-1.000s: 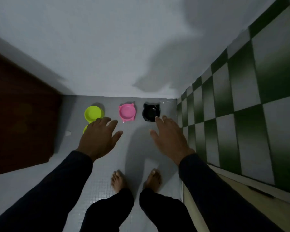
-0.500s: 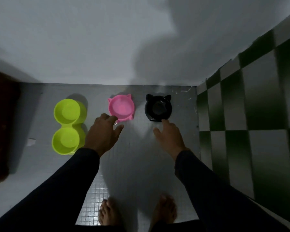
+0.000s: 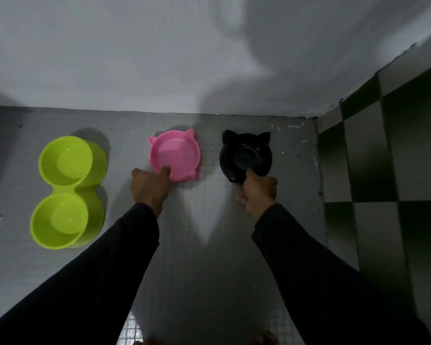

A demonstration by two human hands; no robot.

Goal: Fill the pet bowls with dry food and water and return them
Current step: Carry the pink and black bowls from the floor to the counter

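On the grey floor against the wall: both hands taking hold of the two cat-eared bowls.

Left hand [image 3: 149, 188] pinches the near rim of the pink bowl [image 3: 176, 155], one finger hooked over the edge into the dish, the rest curled under; right hand [image 3: 259, 192] grips the near rim of the black bowl [image 3: 245, 156] the same way, thumb over the lip. Rim pinches likely because both bowls are shallow and sit flat on the floor [image 3: 204, 220], so the edge is the only purchase. Both look empty and lie side by side, near but apart, ears toward the white wall [image 3: 159, 58]. Green double bowl [image 3: 67, 190] sits untouched well to the left, also empty. Judged step: pickup for filling, very early in the task. Green-checked tile wall [image 3: 383, 170] to the right.
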